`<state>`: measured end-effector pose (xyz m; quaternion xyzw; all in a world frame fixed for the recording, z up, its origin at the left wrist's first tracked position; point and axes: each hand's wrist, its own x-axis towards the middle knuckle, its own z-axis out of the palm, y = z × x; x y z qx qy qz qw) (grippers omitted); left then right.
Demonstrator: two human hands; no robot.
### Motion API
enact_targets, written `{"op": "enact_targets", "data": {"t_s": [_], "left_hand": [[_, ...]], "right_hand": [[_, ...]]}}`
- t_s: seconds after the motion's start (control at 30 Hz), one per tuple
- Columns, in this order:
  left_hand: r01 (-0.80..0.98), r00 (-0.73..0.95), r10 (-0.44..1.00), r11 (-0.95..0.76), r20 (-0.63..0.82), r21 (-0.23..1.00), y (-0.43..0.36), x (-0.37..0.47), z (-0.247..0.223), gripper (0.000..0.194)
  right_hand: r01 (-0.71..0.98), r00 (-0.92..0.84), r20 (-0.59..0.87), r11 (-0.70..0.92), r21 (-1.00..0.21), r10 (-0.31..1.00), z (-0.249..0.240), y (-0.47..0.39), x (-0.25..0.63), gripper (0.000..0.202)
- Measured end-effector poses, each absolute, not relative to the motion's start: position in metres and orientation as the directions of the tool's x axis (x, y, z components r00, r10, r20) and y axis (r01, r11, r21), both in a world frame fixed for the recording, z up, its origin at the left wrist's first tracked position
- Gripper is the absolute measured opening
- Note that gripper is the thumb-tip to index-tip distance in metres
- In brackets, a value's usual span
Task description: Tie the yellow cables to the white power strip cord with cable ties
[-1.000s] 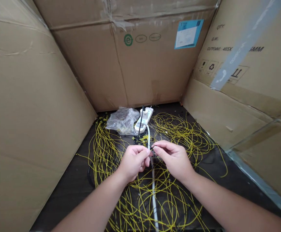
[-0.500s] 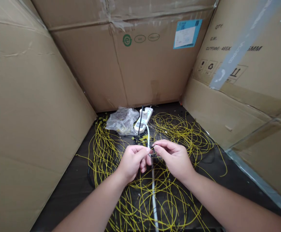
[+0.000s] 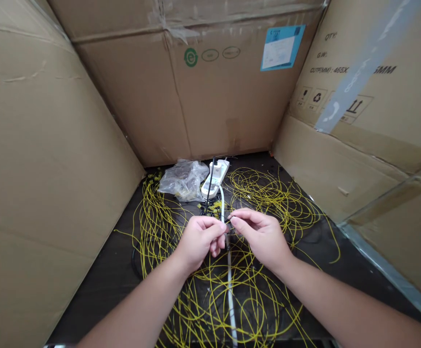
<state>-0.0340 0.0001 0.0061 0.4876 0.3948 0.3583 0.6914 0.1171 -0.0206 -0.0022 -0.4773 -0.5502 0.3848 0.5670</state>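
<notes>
My left hand (image 3: pixel 202 243) is closed in a pinch, thumb against the forefinger, with the other fingers curled under; what it grips is too small to make out. Close to its right, my right hand (image 3: pixel 264 238) pinches a small dark thin piece (image 3: pixel 230 217) between thumb and forefinger. The two sets of fingertips are slightly apart. A white power cord (image 3: pixel 231 290) runs beneath them. Loose yellow wires (image 3: pixel 246 285) lie tangled under and around both hands. Beyond the fingertips is a small pile of yellow and black bits (image 3: pixel 213 207).
A white power strip (image 3: pixel 207 189) with a plug and a black cable (image 3: pixel 210 186) stands at the back, beside a crumpled clear plastic bag (image 3: pixel 184 180). More yellow wire coils (image 3: pixel 271 193) lie right. Cardboard walls (image 3: pixel 210 111) enclose the dark surface (image 3: pixel 101 285) on three sides.
The gap between my fingertips looks slightly wider, and my left fingers have curled in a little. Both hands stay in nearly the same place, still pinching.
</notes>
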Motion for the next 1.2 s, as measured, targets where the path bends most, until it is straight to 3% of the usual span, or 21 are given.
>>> {"op": "enact_targets", "data": {"t_s": [0.6,1.2], "left_hand": [[-0.150,0.426,0.889,0.250,-0.165,0.957,0.0019,-0.0341,0.0060,0.014],[-0.091,0.428,0.888,0.224,-0.165,0.970,0.0005,-0.0335,0.0065,0.019]], "right_hand": [[-0.021,0.108,0.112,0.115,-0.993,0.988,-0.0029,-0.0204,0.1180,0.017],[-0.050,0.039,0.106,0.108,-0.993,0.994,-0.0027,-0.0218,0.1162,0.017]]}}
